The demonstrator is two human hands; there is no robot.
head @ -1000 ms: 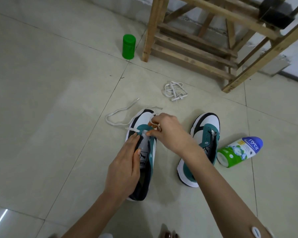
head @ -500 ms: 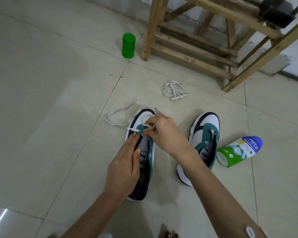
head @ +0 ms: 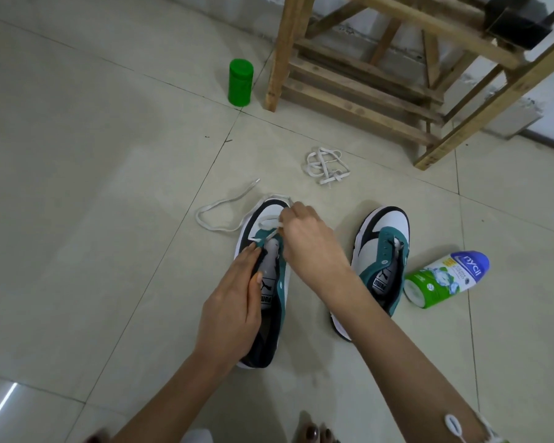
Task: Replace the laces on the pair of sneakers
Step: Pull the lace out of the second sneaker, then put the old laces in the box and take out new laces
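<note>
White lace [head: 200, 217] pinched in the right hand [head: 307, 238], fingers curled tight on it over the lowest eyelets of the left sneaker [head: 281, 282]. Runs from there across the toe and loops out loose on the tiled floor [head: 77, 187] to the left, free tip pointing away. Left hand [head: 234, 302] laid along the same shoe from the heel side: fingers long and nearly straight down the outer eyelet row, thumb on the edge of the grey tongue. Pinches that flap and so steadies the shoe. Fingertips almost touching the right hand at the first crossing.

Lies heel toward the body, toe away, long axis running straight out from the person. Reached by both hands from the heel end, right hand farther out at the toe end of the eyelets, left hand nearer the collar. Judged from that: lacing barely begun, bottom row threaded, upper eyelets seemingly bare. Next pass probably calls for drawing the lace end back toward the body, up the row, with the right hand best placed for it.

Right sneaker [head: 384, 251] parallel, just beside, partly under the right forearm; whether anything is threaded there, too small to tell. Second lace [head: 327, 166], bundled, beyond both toes, well apart from either hand. Farther off: green canister [head: 240, 81] by the wooden frame [head: 365, 75], and a powder bottle [head: 448, 278] on its side just beside the right sneaker.
</note>
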